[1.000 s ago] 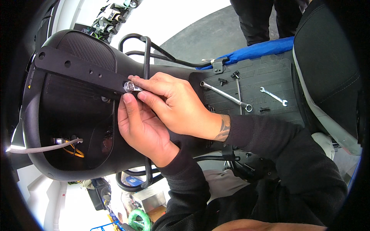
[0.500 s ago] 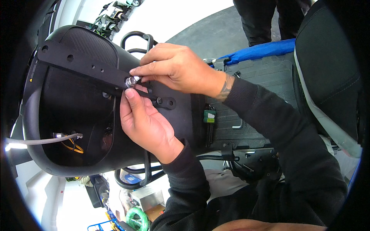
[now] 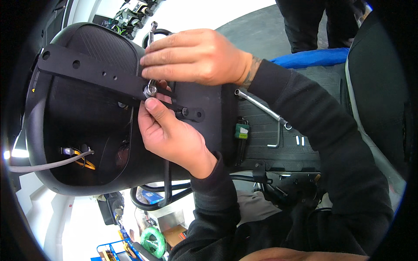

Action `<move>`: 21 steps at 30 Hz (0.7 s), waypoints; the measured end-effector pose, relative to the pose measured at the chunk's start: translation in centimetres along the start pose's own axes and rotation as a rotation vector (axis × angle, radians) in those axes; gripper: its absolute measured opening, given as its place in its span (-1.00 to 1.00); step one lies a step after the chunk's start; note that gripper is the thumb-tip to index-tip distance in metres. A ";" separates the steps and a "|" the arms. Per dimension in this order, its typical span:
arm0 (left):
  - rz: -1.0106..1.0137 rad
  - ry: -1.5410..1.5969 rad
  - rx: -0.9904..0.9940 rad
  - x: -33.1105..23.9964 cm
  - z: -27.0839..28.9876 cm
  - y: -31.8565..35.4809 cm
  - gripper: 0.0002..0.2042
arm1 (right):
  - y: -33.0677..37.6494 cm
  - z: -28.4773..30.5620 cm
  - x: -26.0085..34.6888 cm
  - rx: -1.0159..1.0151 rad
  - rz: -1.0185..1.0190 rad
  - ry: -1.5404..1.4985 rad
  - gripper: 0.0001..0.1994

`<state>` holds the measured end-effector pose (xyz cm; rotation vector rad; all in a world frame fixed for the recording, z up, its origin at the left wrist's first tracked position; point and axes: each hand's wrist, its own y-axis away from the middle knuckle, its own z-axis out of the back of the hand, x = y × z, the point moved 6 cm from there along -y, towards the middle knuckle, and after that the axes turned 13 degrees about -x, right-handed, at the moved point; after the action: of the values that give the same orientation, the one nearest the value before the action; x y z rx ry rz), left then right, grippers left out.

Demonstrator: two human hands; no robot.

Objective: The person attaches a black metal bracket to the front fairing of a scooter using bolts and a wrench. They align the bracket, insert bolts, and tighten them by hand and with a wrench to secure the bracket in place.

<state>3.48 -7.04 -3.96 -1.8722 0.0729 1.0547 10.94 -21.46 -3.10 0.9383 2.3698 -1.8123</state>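
Grey workshop floor lies behind the black seat shell (image 3: 87, 143). My left hand (image 3: 167, 135) pinches the silver bolt (image 3: 150, 90) on the black bracket (image 3: 104, 78); my right hand (image 3: 196, 56), now higher, grips a wrench (image 3: 152, 32) above it, leaving little room.

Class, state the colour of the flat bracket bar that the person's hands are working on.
Black; the bracket bar shows best in the head view.
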 end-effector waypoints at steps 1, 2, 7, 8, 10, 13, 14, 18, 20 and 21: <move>-0.021 -0.014 -0.016 0.0 -0.1 0.0 -0.60 | 0.0 0.3 -0.4 0.030 -0.032 -0.008 -0.74; -0.036 -0.004 -0.021 0.0 -0.3 0.1 -0.60 | -0.1 0.3 -0.6 0.024 -0.030 0.000 -0.71; -0.036 -0.028 -0.017 -0.2 -0.3 0.0 -0.60 | 0.3 -0.9 -1.0 0.154 -0.238 -0.040 -0.68; -0.023 -0.021 -0.010 -0.2 -0.2 -0.1 -0.60 | 0.8 -1.2 -0.9 0.245 -0.288 -0.057 -0.70; 0.009 0.014 0.004 -0.1 -0.1 -0.2 -0.61 | 1.1 -1.2 -0.8 0.195 -0.395 -0.094 -0.75; 0.078 0.001 -0.009 0.1 0.4 -0.2 -0.61 | 2.0 -1.6 1.0 0.142 -0.602 -0.181 -0.79; 0.054 0.064 0.012 -0.1 0.2 -0.1 -0.61 | 2.2 -1.2 1.4 0.103 -0.633 -0.176 -0.82; 0.063 0.112 -0.007 0.1 0.0 0.0 -0.61 | 3.9 0.6 1.6 0.039 -0.973 -0.131 -0.76; 0.080 0.106 0.012 0.0 0.1 -0.1 -0.61 | 3.2 1.2 2.9 0.012 -0.843 -0.088 -0.75; 0.096 0.100 0.030 0.0 0.3 -0.3 -0.62 | 2.8 1.3 3.5 0.013 -0.786 -0.064 -0.74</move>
<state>3.38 -6.66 -3.79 -1.9088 0.2375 1.0181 8.89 -20.61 -7.26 -0.1120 2.9174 -1.9859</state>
